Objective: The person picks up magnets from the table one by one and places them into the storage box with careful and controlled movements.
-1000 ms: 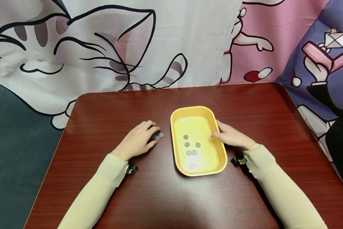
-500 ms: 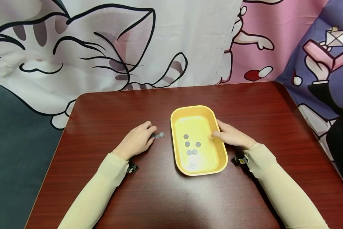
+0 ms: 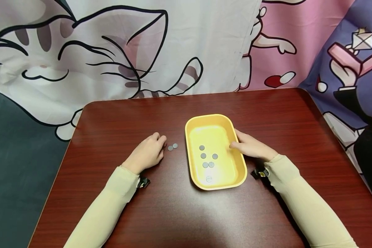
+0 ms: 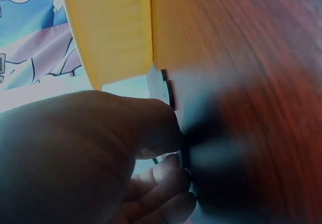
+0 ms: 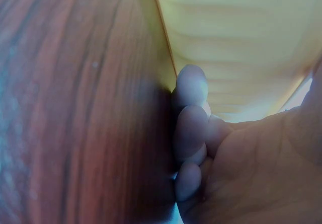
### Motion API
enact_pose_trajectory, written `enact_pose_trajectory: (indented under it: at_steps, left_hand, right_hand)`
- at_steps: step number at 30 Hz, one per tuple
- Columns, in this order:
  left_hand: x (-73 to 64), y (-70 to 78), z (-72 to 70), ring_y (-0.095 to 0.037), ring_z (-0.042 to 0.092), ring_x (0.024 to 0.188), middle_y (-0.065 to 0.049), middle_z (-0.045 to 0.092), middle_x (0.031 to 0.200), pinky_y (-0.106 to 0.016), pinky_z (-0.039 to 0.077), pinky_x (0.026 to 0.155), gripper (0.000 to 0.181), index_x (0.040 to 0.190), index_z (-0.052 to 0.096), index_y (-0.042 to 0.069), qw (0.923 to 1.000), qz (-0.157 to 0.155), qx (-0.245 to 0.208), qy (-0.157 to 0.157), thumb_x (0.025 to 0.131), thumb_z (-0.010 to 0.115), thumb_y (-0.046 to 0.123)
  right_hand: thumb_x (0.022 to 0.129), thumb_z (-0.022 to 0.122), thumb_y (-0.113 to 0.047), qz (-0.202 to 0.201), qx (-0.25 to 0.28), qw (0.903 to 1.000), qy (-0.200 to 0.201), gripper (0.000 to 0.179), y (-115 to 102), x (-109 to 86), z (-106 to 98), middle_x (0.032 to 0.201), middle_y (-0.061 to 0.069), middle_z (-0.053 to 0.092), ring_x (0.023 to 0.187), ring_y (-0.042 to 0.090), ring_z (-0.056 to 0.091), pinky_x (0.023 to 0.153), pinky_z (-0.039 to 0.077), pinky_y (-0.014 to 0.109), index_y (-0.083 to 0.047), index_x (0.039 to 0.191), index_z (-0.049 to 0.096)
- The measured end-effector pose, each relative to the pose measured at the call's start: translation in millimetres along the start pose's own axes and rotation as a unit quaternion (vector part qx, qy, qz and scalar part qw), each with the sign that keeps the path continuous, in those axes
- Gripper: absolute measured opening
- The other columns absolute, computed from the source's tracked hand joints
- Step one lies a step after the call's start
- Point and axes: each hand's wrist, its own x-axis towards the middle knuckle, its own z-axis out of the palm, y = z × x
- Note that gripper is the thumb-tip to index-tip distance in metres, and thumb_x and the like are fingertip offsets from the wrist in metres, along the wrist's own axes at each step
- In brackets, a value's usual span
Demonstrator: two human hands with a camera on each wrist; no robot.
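Close to the tabletop, my left hand has its thumb and fingers drawn together at a grey coin, seen only as a thin dark edge in the left wrist view. Just right of those fingertips lie two more grey coins on the table. My right hand grips the right side of a yellow tray, thumb over the rim and fingers along the outer wall. Inside the tray several flat grey coins lie apart, two of them side by side.
The reddish-brown wooden table carries the tray near its middle. Behind the table hangs a printed cartoon curtain. Dark floor shows at the left. A small black device sits at the left wrist.
My left fingers have drawn together and pulled slightly left, away from the coins. Of the three coins seen beside them, two now show on the table. The right hand and tray stay put.
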Motion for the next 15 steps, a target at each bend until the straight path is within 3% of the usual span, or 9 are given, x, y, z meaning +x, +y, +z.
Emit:
enact_pose_trajectory:
  at_steps: [8,15]
  left_hand:
    - [-1.7,1.0,0.9,-0.030,0.055,0.074,-0.013,0.051,0.089,-0.041,0.053,0.073,0.010,0.100,0.053,0.001,0.9998,0.018,0.002,0.000,0.093,0.059,0.002]
    - [0.9,4.6,-0.4,-0.023,0.056,0.075,-0.012,0.049,0.096,-0.032,0.054,0.073,0.010,0.099,0.055,0.004,0.9970,0.065,-0.018,0.038,0.091,0.059,-0.001]
  right_hand:
    - [0.096,0.056,-0.010,-0.004,0.006,1.0000,0.001,0.068,2.3,1.1,-0.1,0.126,0.026,0.065,0.089,0.022,0.075,0.080,0.063,0.038,-0.002,0.158,0.030]
    - [0.096,0.057,-0.012,-0.006,-0.003,1.0000,0.002,0.067,4.3,2.3,-0.5,0.124,0.025,0.067,0.088,0.021,0.075,0.079,0.063,0.036,-0.001,0.157,0.031]
